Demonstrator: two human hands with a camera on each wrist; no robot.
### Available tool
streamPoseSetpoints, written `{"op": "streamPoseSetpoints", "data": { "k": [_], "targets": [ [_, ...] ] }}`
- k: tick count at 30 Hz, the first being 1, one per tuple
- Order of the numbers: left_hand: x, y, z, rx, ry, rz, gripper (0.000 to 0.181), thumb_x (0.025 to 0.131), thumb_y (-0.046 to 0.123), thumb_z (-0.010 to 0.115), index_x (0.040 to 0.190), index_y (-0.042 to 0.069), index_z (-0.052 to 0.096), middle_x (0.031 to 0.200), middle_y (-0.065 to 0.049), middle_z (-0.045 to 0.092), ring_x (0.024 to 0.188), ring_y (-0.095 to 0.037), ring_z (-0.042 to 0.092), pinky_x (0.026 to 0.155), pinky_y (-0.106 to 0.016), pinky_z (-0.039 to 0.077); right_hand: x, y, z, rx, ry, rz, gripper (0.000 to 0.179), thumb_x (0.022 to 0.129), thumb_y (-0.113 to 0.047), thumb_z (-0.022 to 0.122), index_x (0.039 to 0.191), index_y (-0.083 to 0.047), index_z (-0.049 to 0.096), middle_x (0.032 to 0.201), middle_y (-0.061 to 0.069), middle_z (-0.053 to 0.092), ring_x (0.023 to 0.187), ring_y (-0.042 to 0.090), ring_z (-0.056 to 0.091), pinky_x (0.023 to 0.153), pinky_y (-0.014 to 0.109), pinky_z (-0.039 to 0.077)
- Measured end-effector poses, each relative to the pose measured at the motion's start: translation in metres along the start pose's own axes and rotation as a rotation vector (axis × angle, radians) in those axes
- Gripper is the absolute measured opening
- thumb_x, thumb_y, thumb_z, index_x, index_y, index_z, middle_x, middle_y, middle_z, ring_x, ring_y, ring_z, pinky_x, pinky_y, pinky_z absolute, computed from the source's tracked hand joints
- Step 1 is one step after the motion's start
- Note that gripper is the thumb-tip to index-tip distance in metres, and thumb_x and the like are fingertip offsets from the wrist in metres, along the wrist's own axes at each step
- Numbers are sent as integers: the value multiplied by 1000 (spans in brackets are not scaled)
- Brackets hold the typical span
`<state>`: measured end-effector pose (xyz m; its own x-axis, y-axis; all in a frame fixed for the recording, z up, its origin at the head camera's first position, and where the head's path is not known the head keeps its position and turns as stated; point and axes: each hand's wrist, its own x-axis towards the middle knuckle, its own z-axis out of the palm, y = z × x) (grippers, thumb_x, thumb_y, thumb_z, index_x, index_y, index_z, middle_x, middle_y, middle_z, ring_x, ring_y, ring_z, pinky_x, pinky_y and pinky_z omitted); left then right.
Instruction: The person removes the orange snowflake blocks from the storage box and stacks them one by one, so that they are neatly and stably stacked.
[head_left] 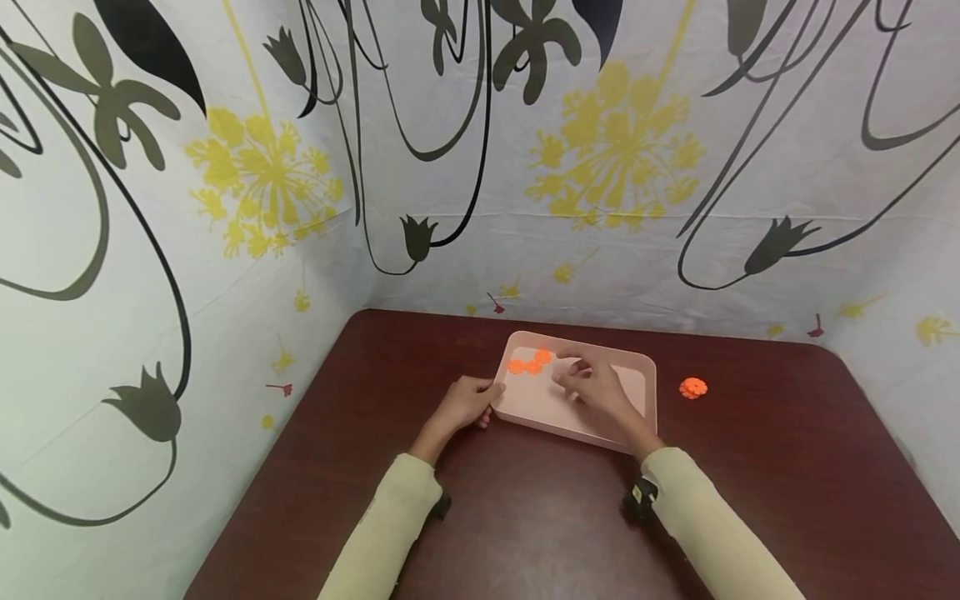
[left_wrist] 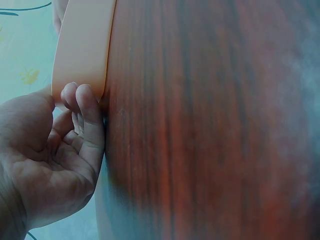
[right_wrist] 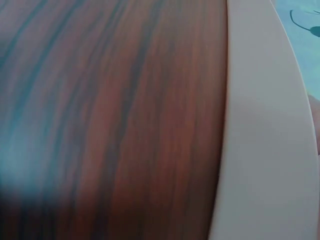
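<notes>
A shallow pale pink tray (head_left: 577, 427) lies on the dark wooden table, slightly turned. Its left front corner is pinched by my left hand (head_left: 463, 402), thumb on the rim; in the left wrist view the fingers curl against the end wall. Three small flat orange pieces with scalloped edges (head_left: 533, 367) lie together inside the tray, toward the far left. Over the tray's middle hovers my right hand (head_left: 596, 387), its bent fingers pointing at these pieces, with a gap between thumb and forefinger and nothing visible in it. The right wrist view shows mostly the tray's outer wall (right_wrist: 267, 130).
To the right of the tray, a small heap of similar orange pieces (head_left: 693, 387) sits on the table (head_left: 510, 517). Patterned white cloth (head_left: 465, 192) with flowers hangs behind the table and along its left side.
</notes>
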<state>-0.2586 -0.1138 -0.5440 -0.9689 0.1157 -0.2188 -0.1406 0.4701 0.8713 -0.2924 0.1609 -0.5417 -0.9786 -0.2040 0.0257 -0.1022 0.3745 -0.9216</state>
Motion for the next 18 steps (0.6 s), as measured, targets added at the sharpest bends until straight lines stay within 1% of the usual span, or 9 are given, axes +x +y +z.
{"op": "streamPoseSetpoints", "data": {
  "k": [4, 8, 11, 14, 18],
  "targets": [
    [0, 0, 0, -5, -4, -1, 35, 105, 39, 66, 116, 8, 76, 66, -1, 59, 52, -11, 59, 53, -27, 61, 5, -2, 9, 55, 0, 33, 46, 98, -16, 77, 141, -8, 61, 109, 20, 69, 77, 18, 73, 62, 31, 63],
    [1, 0, 0, -7, -8, 2, 36, 105, 40, 66, 118, 8, 76, 66, -1, 59, 52, -11, 59, 53, -27, 61, 10, -6, 16, 143, -33, 46, 44, 102, -6, 68, 144, -3, 57, 115, 30, 71, 78, 27, 78, 61, 39, 66],
    [1, 0, 0, -4, -9, 5, 35, 105, 40, 66, 116, 7, 76, 66, -2, 59, 52, -12, 60, 53, -27, 61, 14, -7, 22, 162, -59, 52, 42, 103, -1, 63, 144, -1, 56, 115, 34, 71, 74, 28, 78, 58, 40, 66],
    [1, 0, 0, -2, -11, 5, 35, 105, 39, 66, 116, 8, 76, 66, -2, 59, 52, -11, 60, 53, -28, 61, 16, -7, 27, 124, -51, 60, 41, 101, -1, 66, 141, -1, 59, 107, 31, 72, 67, 21, 72, 55, 34, 63],
    [1, 0, 1, -6, -13, 2, 35, 105, 39, 66, 118, 8, 76, 66, -2, 59, 52, -11, 60, 53, -28, 61, 18, -6, 32, 68, -30, 82, 38, 99, -6, 72, 136, -1, 62, 89, 20, 72, 60, 15, 66, 54, 28, 59]
  ]
}}
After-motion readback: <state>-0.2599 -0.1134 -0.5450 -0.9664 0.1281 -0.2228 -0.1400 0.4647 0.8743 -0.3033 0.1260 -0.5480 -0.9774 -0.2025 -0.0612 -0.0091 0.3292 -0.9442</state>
